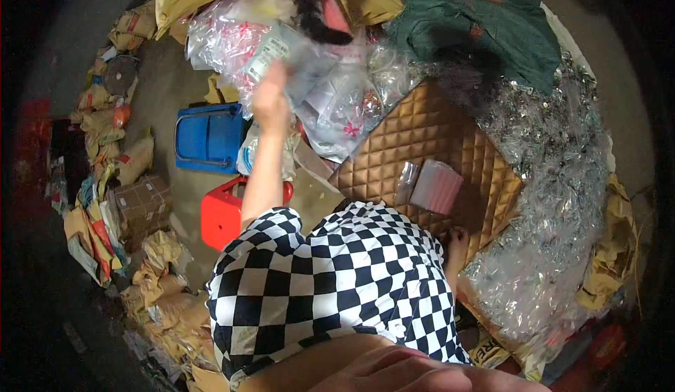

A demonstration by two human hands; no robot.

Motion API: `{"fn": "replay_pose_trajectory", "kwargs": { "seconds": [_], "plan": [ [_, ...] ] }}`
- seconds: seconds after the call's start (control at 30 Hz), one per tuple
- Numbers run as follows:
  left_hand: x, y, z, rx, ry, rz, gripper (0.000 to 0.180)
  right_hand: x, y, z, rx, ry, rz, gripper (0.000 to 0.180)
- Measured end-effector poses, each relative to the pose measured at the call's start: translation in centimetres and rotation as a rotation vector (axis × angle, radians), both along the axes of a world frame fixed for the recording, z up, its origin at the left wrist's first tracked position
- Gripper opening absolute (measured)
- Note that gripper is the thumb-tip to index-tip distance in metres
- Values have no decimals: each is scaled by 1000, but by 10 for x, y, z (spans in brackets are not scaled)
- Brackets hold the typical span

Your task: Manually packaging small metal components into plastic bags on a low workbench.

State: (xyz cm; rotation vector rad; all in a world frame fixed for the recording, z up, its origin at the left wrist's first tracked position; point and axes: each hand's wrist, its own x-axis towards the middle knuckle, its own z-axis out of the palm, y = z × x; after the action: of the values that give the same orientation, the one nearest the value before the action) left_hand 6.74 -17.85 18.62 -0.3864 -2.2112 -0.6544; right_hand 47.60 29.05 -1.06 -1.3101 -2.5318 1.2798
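Observation:
My left hand [271, 100] reaches out over the far-left pile of clear plastic bags [221, 33], smeared by motion. A labelled clear packet [273, 53] shows just beyond its fingertips; whether the hand grips it I cannot tell. Low on the right, my right hand [457, 241] is at the near edge of a brown quilted pad [373, 149]. Its fingers are curled in shadow, and what they hold, if anything, is hidden. Lying on the pad near that hand are a stack of pinkish clear plastic bags [436, 187] and a narrow clear packet [406, 182].
A broad heap of shiny clear packets [548, 181] spreads along the right. A green woven sack [478, 26] stands at the back, beside a dark furry tail [309, 9]. Left are a blue folding stool [209, 137], a red stool [221, 216] and a cardboard box [143, 206].

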Motion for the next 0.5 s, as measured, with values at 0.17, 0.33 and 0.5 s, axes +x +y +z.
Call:
{"fn": "replay_pose_trajectory", "kwargs": {
  "seconds": [0.17, 0.33, 0.5],
  "plan": [
    [-19, -31, 46, 230, 214, 233, 45, 8, 13, -16, -50, -23, -25, 26],
    [38, 4, -48, -254, -495, -159, 51, 9, 17, -16, 118, -31, 37, 35],
    [90, 75, -65, -160, -628, -229, 60, 6, 18, -15, 37, 53, -21, 29]
  ]
}}
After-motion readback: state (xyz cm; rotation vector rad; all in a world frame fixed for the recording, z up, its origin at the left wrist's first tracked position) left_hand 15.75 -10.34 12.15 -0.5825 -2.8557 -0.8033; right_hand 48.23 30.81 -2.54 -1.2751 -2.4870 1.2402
